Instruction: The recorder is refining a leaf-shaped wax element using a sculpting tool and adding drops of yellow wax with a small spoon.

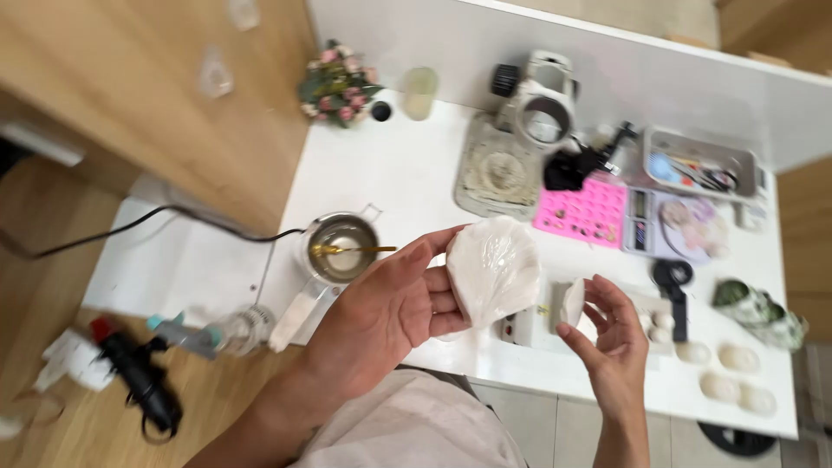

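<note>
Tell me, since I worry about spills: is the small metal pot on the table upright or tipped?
Upright. The metal pot stands on the white table, its round mouth facing up, a gold spoon resting across it.

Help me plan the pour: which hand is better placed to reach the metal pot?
Left, probably. The left hand, holding the white shell, sits right beside the metal pot; the right hand, holding a small white piece, is farther away.

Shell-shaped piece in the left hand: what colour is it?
White, slightly glossy with ribbed lines, seen in the head view: the shell-shaped piece held by the left hand.
</note>
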